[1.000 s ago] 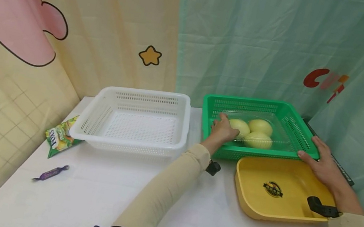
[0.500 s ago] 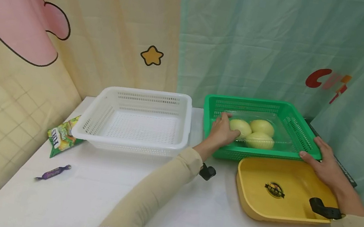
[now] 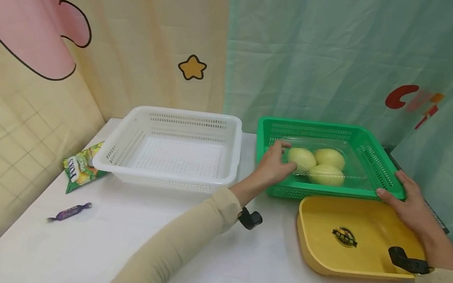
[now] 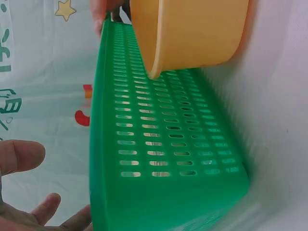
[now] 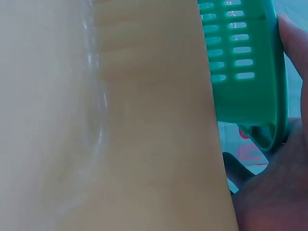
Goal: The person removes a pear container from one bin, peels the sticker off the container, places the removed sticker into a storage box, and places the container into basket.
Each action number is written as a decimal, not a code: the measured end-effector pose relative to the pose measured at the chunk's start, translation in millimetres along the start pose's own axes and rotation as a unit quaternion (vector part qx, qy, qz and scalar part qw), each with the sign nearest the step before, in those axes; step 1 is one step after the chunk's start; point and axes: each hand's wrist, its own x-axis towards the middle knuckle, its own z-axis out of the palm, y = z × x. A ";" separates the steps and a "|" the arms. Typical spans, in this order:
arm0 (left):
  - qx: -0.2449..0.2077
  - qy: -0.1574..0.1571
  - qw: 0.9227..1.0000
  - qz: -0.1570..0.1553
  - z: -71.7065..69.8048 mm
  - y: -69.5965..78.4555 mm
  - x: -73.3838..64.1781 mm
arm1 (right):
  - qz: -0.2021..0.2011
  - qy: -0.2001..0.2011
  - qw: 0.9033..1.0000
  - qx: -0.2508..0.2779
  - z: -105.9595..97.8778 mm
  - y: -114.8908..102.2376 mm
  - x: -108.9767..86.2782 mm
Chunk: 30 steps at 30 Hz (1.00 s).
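A green basket point(image 3: 385, 175) stands at the back right. Inside it, three pale yellow round fruits point(image 3: 326, 175) sit within a clear plastic box point(image 3: 353, 173). My left hand point(image 3: 275, 164) is over the basket's left front side, its thumb and fingers spread at the left end of the box. The left wrist view shows that thumb point(image 4: 21, 156) raised apart from the fingers, beyond the basket rim. With my right hand point(image 3: 415, 207) I hold the right front corner of the basket, thumb on the front rim and fingers around the side.
A yellow tray point(image 3: 316, 251) with a round logo sits before the green basket, under my right wrist. To the left stands a white basket point(image 3: 176, 180). A green snack bag point(image 3: 83, 168) and a purple wrapped candy point(image 3: 70, 212) lie on the white table point(image 3: 98, 250).
My left wrist has swung left and toward me, and the hand has turned, its fingers now reaching more to the right. My right hand keeps its hold; the basket stays put.
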 end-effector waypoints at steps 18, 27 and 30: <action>-0.049 -0.058 0.997 -0.001 -30.2 -0.6 -33.4 | -0.038 0.034 0.998 -0.023 -4.4 -18.8 -7.7; -0.053 -0.060 0.997 0.018 -46.0 -8.8 -48.8 | -0.072 0.063 0.994 -0.053 -2.1 -41.1 -16.2; -0.045 -0.063 0.997 0.019 -52.8 -13.9 -55.2 | -0.089 0.074 0.991 -0.073 0.8 -49.4 -19.8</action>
